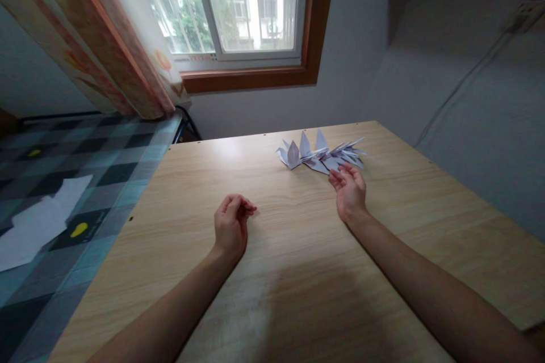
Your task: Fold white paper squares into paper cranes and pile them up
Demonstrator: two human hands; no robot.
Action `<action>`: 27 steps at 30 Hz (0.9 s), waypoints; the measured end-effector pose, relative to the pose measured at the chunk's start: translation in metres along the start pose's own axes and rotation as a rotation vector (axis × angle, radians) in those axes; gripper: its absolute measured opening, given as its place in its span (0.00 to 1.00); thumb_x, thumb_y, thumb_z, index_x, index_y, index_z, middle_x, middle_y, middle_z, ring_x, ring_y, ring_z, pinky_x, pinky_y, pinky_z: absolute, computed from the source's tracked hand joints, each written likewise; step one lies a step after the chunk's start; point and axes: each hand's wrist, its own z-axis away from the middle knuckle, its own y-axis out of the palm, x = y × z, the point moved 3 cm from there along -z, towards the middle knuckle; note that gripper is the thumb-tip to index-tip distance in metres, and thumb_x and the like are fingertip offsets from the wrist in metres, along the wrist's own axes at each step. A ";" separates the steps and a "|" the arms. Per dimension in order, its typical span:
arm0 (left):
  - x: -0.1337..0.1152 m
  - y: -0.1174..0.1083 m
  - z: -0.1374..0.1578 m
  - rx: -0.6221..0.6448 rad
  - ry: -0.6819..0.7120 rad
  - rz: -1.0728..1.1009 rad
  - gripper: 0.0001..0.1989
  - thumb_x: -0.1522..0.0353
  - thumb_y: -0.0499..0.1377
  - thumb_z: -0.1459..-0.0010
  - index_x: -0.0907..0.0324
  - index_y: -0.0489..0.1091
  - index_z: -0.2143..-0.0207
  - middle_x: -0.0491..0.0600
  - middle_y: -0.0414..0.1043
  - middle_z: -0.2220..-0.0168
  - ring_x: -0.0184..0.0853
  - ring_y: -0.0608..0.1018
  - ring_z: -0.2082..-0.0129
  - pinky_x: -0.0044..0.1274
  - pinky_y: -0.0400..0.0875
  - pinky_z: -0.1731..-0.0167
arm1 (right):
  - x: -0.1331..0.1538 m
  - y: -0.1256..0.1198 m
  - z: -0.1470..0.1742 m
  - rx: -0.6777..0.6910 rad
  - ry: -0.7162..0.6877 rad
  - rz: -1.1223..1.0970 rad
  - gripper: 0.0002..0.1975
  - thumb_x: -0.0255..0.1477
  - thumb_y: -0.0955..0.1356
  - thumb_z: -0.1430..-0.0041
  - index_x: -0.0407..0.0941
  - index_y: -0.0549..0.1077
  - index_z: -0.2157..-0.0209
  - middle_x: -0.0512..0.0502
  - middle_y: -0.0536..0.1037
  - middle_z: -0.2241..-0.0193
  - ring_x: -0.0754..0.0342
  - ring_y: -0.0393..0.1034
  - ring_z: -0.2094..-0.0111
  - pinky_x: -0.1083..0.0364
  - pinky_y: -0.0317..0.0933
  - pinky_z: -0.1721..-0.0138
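Observation:
A cluster of folded white paper cranes (320, 153) sits toward the far side of the wooden table (293, 210), their pointed wings and tails overlapping. My right hand (349, 188) rests just in front of the right part of the cluster, palm turned inward. Its fingers are loosely bent and slightly apart, with the tips close to the paper; whether they touch it I cannot tell. On the left, my left hand (232, 224) lies on its side on the bare wood, away from the cranes. Its fingers are curled in and nothing shows in them.
White paper sheets (40, 221) lie on a checkered bed cover (106, 136) left of the table. Behind the table are a barred window (251, 5), a curtain (106, 34) and the wall. A cable (464, 82) runs down the right wall.

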 end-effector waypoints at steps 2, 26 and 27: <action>-0.002 -0.003 -0.003 -0.040 0.035 -0.010 0.12 0.63 0.65 0.56 0.60 0.67 0.77 0.42 0.69 0.80 0.27 0.73 0.78 0.18 0.68 0.76 | 0.003 -0.005 -0.005 -0.055 -0.028 0.004 0.15 0.29 0.71 0.54 0.46 0.69 0.62 0.54 0.74 0.65 0.61 0.75 0.66 0.61 0.69 0.64; -0.067 -0.018 0.043 0.921 0.792 -1.159 0.50 0.38 0.53 0.48 0.50 0.44 0.30 0.55 0.42 0.29 0.56 0.45 0.30 0.49 0.36 0.33 | 0.092 -0.018 0.080 1.075 -0.837 0.821 0.47 0.59 0.68 0.51 0.47 0.62 0.36 0.38 0.62 0.35 0.34 0.52 0.33 0.36 0.45 0.33; -0.061 -0.019 0.047 1.015 0.778 -1.247 0.51 0.39 0.53 0.47 0.51 0.40 0.29 0.55 0.39 0.29 0.57 0.45 0.30 0.49 0.36 0.33 | 0.087 -0.020 0.086 1.191 -0.869 0.877 0.49 0.58 0.69 0.50 0.46 0.59 0.34 0.36 0.61 0.34 0.33 0.50 0.33 0.36 0.42 0.32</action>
